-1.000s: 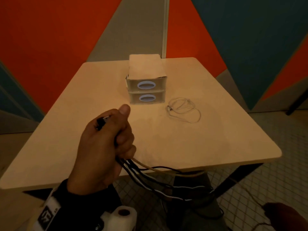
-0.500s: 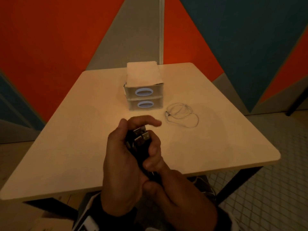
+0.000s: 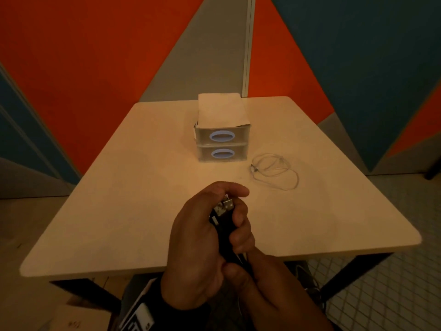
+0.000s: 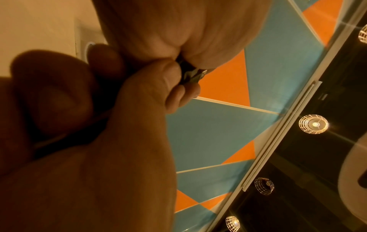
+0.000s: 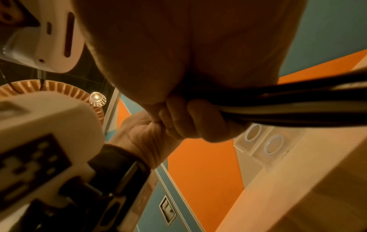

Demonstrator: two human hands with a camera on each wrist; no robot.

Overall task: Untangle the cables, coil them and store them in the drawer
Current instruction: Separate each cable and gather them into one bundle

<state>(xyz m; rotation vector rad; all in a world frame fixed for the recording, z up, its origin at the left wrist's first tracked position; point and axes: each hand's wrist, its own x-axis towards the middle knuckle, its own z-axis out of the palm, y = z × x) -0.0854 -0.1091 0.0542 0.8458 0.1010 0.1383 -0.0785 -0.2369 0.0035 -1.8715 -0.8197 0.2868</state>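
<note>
Pale tabletop [image 3: 133, 211] below, well lit. Two-drawer plastic unit [image 3: 222, 144] toward the far edge, both drawers pushed in. Loose white cable [image 3: 276, 172] flat on the tabletop just right of the unit. Over the near edge, left hand [image 3: 198, 247] wrapped round a bundle of dark cables [image 3: 225, 235], grip tight, metal plugs poking out on top. Right hand [image 3: 274, 290] directly below, grip closed round the same bundle [image 5: 278, 106].
</note>
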